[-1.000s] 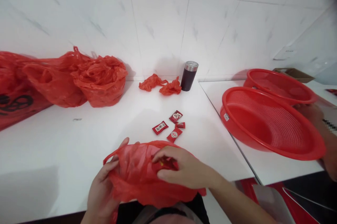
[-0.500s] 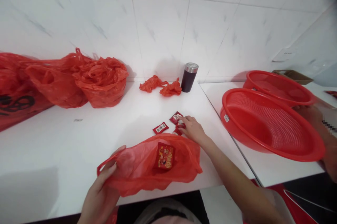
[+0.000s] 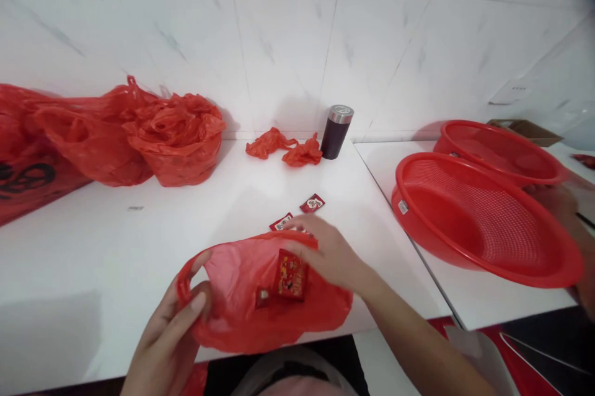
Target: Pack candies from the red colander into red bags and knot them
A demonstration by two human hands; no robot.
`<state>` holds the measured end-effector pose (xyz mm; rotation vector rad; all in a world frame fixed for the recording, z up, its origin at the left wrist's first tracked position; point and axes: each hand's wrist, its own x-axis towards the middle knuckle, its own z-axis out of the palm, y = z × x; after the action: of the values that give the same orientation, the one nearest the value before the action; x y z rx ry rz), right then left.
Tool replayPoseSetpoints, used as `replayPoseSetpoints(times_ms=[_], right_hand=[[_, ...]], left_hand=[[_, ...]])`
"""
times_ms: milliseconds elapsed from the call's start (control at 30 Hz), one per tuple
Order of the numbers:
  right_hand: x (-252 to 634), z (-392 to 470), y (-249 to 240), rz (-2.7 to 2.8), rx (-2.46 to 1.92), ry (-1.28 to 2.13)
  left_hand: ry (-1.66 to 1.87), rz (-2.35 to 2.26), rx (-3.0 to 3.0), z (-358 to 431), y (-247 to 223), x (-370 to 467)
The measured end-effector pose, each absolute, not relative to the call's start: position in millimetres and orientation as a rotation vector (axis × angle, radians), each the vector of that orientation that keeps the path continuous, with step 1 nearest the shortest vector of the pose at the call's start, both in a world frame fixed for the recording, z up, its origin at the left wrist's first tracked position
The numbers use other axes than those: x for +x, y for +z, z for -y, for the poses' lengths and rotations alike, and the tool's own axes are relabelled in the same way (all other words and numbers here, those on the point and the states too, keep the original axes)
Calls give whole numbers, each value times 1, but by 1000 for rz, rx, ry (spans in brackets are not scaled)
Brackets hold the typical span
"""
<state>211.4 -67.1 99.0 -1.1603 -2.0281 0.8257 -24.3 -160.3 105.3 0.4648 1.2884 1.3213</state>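
My left hand (image 3: 174,321) is closed on the handle loop of a red plastic bag (image 3: 320,315), holding its mouth wide. Inside the bag lie a printed red packet (image 3: 292,275) and a smaller red sachet (image 3: 261,298). My right hand (image 3: 332,253) straddles the far rim of the bag, its thumb on the inside and its fingers stretched out beyond the rim. Those fingers reach beside a flat red sachet (image 3: 280,222) on the table, partly covering it. Another flat red sachet (image 3: 312,202) lies just behind my hand.
Crumpled red bags (image 3: 302,153) and a dark tumbler (image 3: 335,132) stand by the tiled wall. Full red bags (image 3: 181,148) crowd the left. On the right are a red colander basket (image 3: 441,222), a red basin (image 3: 502,148) and another person's arm (image 3: 558,210).
My right hand has moved left and toward me, from the sachets to the bag's rim. A small red sachet now shows inside the bag. My left hand has tilted the bag's mouth more open.
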Motion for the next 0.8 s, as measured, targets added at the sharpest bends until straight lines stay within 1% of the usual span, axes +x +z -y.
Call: replayPoseSetpoints(times_ms=[100, 133, 233, 333, 400, 500, 567, 633, 667, 733, 800], right_hand=[[224, 22, 66, 2112, -1411, 472], [230, 7, 54, 2191, -1486, 409], [246, -22, 26, 2238, -1538, 397], [254, -27, 18, 2139, -1565, 424], [254, -19, 25, 2059, -1567, 479], [247, 8, 54, 2019, -1458, 642], [237, 34, 79, 2066, -1281, 846], [225, 58, 102, 2133, -1047, 1147], [219, 66, 110, 2147, -1003, 1204], [211, 71, 116, 2143, -1028, 1214], [207, 61, 107, 2083, -1153, 1062]], left_hand=[[1289, -1319, 510, 164, 111, -17], [1279, -1318, 507, 166, 111, -17], [1282, -1317, 470, 171, 109, -18], [1306, -1319, 469, 172, 108, -20], [1304, -1315, 499, 171, 107, -20], [1294, -1307, 538, 167, 107, -20], [1301, -1301, 548, 163, 106, -19], [1313, -1294, 554, 161, 106, -18], [1318, -1290, 561, 160, 106, -17], [1320, -1280, 577, 160, 107, -16], [1316, -1267, 589, 161, 107, -15]])
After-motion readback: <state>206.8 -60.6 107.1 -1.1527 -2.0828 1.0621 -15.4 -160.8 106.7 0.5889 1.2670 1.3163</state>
